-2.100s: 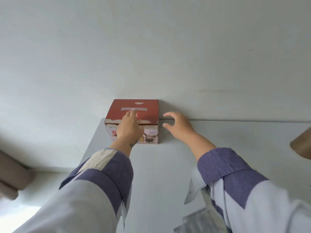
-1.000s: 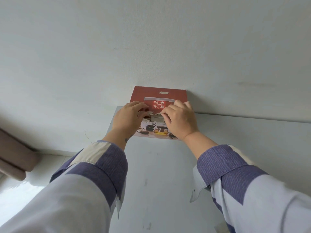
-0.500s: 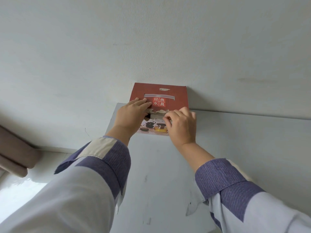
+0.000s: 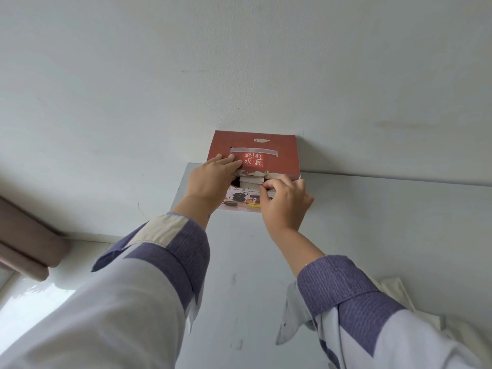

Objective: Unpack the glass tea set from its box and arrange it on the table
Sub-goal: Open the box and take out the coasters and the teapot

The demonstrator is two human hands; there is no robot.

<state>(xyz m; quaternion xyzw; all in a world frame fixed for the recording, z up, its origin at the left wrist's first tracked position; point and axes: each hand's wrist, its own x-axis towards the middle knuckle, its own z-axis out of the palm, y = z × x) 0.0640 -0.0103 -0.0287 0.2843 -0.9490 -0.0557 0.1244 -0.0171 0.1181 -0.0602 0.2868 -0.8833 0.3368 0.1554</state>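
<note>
Red box [image 4: 282, 153] top: white characters 经典水具.

Plain off-white wall [image 4: 239, 62] fills the upper frame, faint smudge marks at right, evenly lit by soft daylight. Pale grey table [image 4: 386, 209] butts against the wall along its far edge, its far-left corner visible; scuff marks on the near part of the surface, and a crumpled white cloth or paper [image 4: 399, 291] lies at the near-right edge. Left of the table, a brown padded piece of furniture [image 4: 24, 243] sits low against the wall, with bright glare on the glossy floor [image 4: 32, 302] below it.
</note>
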